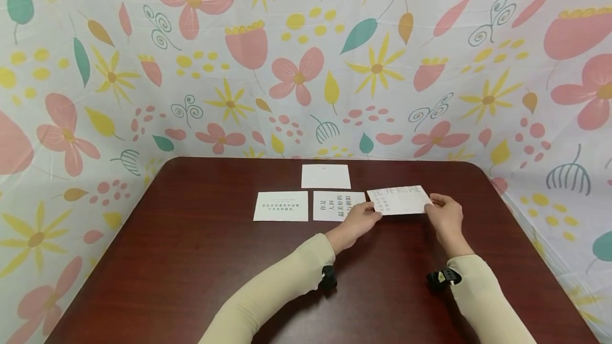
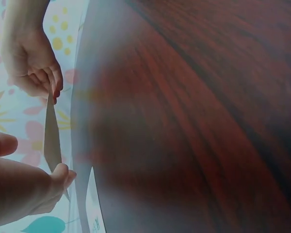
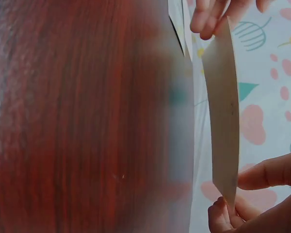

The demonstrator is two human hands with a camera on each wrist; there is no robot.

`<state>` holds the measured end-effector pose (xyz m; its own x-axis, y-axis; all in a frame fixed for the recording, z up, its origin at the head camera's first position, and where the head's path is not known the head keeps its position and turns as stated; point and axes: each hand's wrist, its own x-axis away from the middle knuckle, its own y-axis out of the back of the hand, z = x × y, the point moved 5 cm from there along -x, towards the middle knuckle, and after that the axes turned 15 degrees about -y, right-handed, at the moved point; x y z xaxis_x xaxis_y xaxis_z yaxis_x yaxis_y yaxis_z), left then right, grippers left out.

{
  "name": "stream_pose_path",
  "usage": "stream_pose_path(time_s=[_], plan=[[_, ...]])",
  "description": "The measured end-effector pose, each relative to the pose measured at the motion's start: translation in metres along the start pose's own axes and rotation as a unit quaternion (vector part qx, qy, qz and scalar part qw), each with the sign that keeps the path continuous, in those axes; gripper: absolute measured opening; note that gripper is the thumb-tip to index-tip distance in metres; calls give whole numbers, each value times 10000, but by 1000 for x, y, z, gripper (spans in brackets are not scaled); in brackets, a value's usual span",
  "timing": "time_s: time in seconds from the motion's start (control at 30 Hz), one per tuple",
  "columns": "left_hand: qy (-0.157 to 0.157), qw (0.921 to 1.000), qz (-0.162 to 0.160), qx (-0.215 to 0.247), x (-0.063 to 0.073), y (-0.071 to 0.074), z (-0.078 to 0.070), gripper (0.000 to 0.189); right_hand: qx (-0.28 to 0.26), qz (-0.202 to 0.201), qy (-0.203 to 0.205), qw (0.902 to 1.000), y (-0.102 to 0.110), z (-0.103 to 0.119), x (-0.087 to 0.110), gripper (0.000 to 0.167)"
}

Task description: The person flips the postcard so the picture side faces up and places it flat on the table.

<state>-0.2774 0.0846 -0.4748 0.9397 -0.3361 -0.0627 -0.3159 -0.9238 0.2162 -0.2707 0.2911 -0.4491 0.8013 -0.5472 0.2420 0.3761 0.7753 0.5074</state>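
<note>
A white card with printed characters (image 1: 399, 200) is held above the table between both hands. My left hand (image 1: 357, 223) pinches its left end, and my right hand (image 1: 445, 216) pinches the right end between thumb and fingers. Seen from below in the right wrist view, the card (image 3: 223, 107) is tilted and lifted off the tabletop. Just left of it lies a card with larger vertical characters (image 1: 330, 206), partly hidden by my left hand. Beside that one is a card with two small lines of text (image 1: 281, 207). Behind them sits a nearly blank card (image 1: 326, 177).
The dark red-brown wooden table (image 1: 191, 269) has rounded far corners. A white cloth with flowers and leaves (image 1: 296, 121) hangs behind and on both sides of it. Each wrist wears a black strap device, one at the left cuff (image 1: 328, 278) and one at the right (image 1: 442, 279).
</note>
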Motion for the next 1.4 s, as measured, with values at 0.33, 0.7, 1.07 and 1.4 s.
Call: stream_pose_path(time_s=[0.33, 0.7, 1.07, 1.4], plan=[[87, 9994, -230, 246, -3, -4, 5, 53, 612, 2, 181, 9980, -1, -6, -2, 45], [207, 9992, -297, 189, -6, -6, 6, 51, 852, 515, 185, 9949, -3, -8, -4, 48], [125, 9997, -204, -93, -5, -6, 4, 41, 964, 806, -120, 9920, -4, -13, -6, 52], [-5, 9997, -257, 45, -1, -8, -1, 58, 872, 973, -113, 9914, -4, -11, -5, 50]])
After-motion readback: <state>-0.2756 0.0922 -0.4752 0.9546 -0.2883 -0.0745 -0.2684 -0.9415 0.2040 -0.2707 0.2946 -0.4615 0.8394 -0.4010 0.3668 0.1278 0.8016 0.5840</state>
